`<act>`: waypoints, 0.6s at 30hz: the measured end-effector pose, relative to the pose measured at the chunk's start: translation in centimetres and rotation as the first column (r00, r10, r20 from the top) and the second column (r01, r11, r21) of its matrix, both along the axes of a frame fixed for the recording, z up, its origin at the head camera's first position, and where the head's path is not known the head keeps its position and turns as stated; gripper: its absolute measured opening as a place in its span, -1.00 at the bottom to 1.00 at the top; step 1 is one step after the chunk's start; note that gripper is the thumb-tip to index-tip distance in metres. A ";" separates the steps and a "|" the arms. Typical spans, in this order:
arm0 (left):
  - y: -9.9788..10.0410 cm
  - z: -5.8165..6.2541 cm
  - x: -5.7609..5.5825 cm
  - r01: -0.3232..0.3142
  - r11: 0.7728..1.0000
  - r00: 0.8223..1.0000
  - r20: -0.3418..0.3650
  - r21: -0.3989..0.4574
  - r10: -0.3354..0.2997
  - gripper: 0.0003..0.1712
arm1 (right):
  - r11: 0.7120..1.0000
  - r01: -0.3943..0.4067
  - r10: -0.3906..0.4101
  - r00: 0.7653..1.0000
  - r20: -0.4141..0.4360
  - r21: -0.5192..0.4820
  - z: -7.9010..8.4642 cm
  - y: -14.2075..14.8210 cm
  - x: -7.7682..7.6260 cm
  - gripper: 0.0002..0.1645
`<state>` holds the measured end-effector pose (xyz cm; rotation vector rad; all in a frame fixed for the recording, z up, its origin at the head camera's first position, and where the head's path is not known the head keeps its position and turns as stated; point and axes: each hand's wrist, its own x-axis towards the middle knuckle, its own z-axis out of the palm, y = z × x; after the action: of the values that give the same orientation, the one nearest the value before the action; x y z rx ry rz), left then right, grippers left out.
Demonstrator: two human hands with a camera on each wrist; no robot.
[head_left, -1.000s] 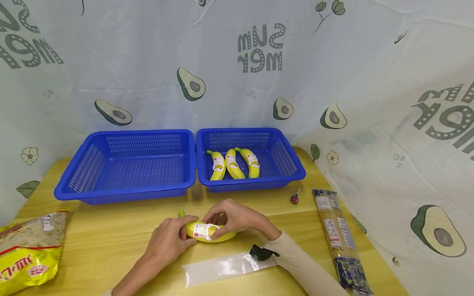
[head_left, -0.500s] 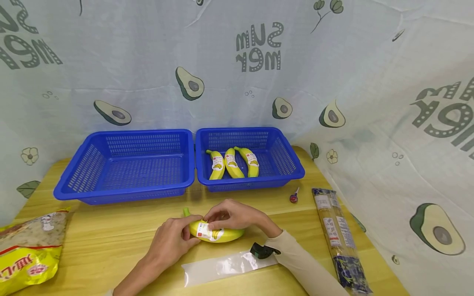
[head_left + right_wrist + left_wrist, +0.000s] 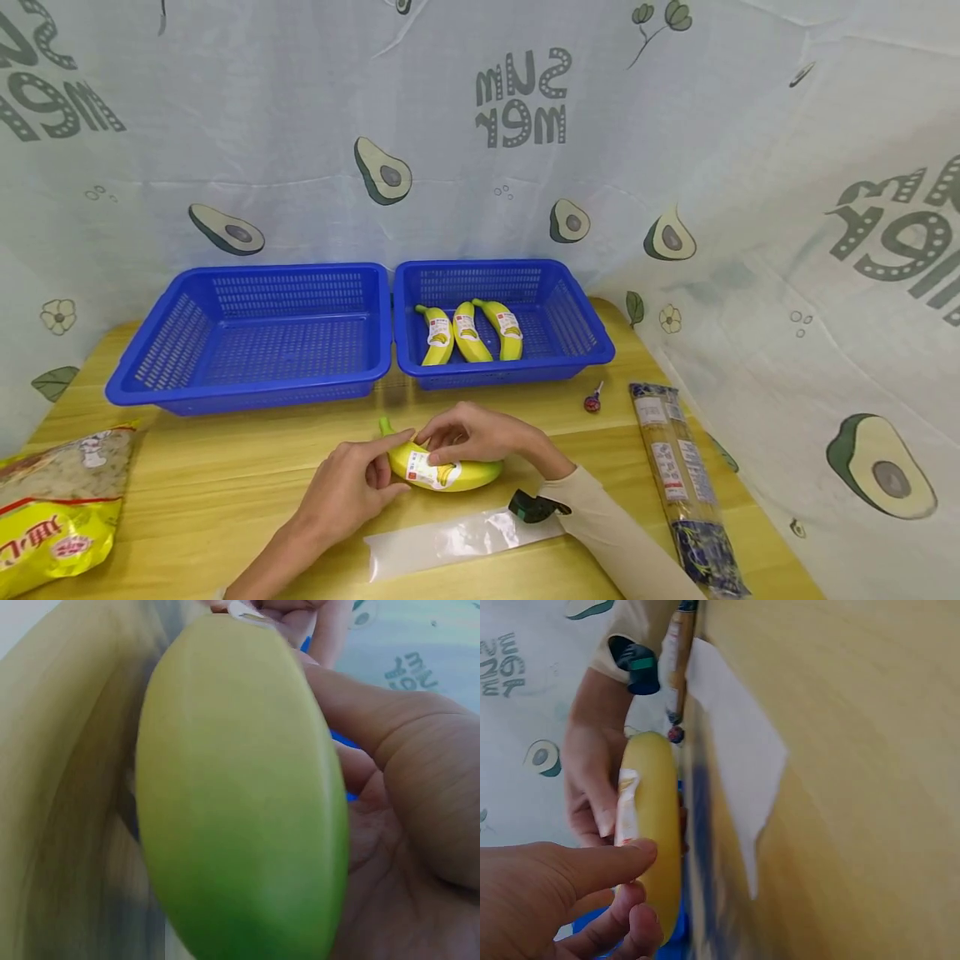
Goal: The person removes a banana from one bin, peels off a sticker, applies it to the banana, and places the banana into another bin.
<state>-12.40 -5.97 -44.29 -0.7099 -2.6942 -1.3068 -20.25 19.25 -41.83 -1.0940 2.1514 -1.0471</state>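
A yellow banana [image 3: 472,479] with a green stem and tip lies crosswise low over the table, between both hands. A white label [image 3: 422,472] with a banana picture is wrapped on its near side. The left hand [image 3: 347,485] pinches the stem end, thumb in front and fingers behind, as the left wrist view also shows. Over the middle, the right hand [image 3: 476,435] has its thumb on the label and its curled fingers at the far side. The right wrist view is filled by the banana's green tip [image 3: 259,900], with the right thumb [image 3: 367,712] alongside.
Behind the hands stand two blue baskets, the left one [image 3: 247,396] bare inside, the right one [image 3: 517,375] with three labelled bananas [image 3: 471,337]. A clear plastic strip [image 3: 435,550] lies in front. Noodle packs [image 3: 678,475] and a lollipop [image 3: 592,402] lie right, a yellow bag [image 3: 63,508] left.
The banana has shifted slightly to the right in the hands, and more of its label shows. The right thumb has moved up along the label. Baskets and other items stay put.
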 end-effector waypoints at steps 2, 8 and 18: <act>-0.3 0.2 -0.1 0.016 0.998 1.000 0.021 0.064 -0.017 -0.33 | 1.000 -0.011 0.011 1.000 -0.014 0.011 0.0 0.1 -0.1 -0.61; -0.6 0.5 -1.0 -0.081 0.936 0.996 -0.014 0.342 0.091 -0.71 | 0.998 -0.054 0.056 0.997 -0.056 0.036 0.8 0.8 -0.5 -0.62; 1.3 1.5 -3.0 -0.302 0.722 0.927 0.369 0.623 0.069 -0.66 | 0.992 -0.126 0.126 0.991 -0.033 0.024 5.0 3.7 -0.4 -0.57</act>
<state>-15.45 -4.65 -42.80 -0.1288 -2.1052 -2.2923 -20.66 22.92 -36.88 -1.2286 2.0852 -0.9523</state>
